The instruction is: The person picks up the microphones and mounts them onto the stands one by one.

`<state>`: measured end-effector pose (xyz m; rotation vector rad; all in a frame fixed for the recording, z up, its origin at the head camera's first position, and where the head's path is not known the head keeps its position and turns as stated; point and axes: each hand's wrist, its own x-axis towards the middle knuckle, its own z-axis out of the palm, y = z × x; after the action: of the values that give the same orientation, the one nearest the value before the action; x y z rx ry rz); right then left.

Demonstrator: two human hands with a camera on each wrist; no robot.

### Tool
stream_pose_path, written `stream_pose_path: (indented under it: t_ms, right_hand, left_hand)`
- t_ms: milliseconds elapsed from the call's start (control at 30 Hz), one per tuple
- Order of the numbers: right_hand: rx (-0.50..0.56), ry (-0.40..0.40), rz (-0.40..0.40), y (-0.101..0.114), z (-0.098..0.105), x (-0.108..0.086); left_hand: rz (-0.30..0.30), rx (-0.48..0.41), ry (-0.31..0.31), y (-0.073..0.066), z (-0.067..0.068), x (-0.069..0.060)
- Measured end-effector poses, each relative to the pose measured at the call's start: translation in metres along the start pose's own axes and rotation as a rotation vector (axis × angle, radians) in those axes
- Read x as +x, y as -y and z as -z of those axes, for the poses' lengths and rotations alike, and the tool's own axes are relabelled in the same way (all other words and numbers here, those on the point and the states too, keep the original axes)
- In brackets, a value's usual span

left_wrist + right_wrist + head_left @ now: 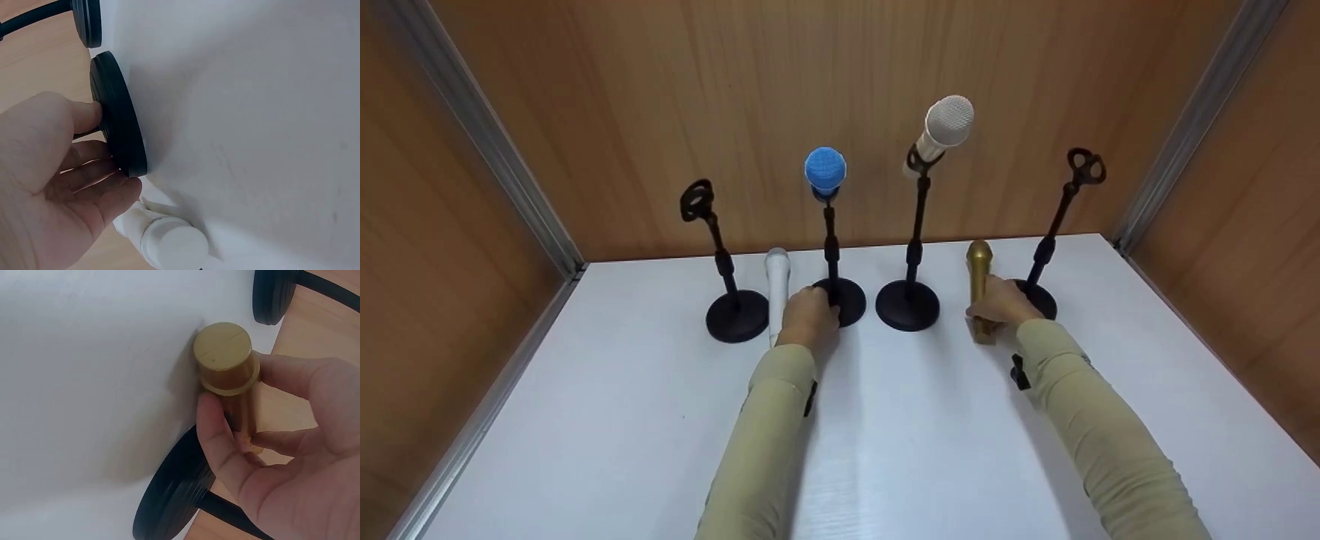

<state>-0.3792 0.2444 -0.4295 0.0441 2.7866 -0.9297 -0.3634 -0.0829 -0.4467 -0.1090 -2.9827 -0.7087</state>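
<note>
The gold microphone [978, 279] lies head toward the surface's far edge; the right grip [1005, 302], nearer, pinches its tail end from the right; the left grip [810, 315] holds a black stand [849, 301] by its base.

Before me stands a booth-like bay [622, 172], lab or office I cannot tell: wood-grain panels [840, 67] on three sides (brown, streaked), grey metal strips [487, 127] at the corners, and a white tabletop [607, 420].
</note>
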Motion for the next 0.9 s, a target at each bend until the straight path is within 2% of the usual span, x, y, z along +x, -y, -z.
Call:
stream_pose_path:
  t_ms: [100,300,500,667,900]
  right_hand:
    - [0.047,0.006,0.0,-0.0012,0.0002,-0.0006]
    - [0.022,0.009,-0.013,-0.0001,-0.0004,-0.0021]
    - [0.081,0.03,-0.07,-0.0003,-0.0013,-0.0022]
    - [0.099,0.023,-0.064,-0.0034,-0.0017,0.0002]
    - [0.187,0.093,-0.088,-0.005,-0.0002,0.0004]
  left_hand:
    - [-0.008,0.004,-0.006,-0.0009,0.0004,-0.0017]
    - [-0.023,0.04,-0.011,-0.0034,0.0012,-0.0042]
    - [-0.022,0.055,-0.029,-0.0036,-0.0008,-0.0039]
    - [-0.016,0.059,-0.031,-0.0032,-0.0015,-0.0026]
    - [-0.013,0.055,-0.027,-0.002,-0.0015,-0.0013]
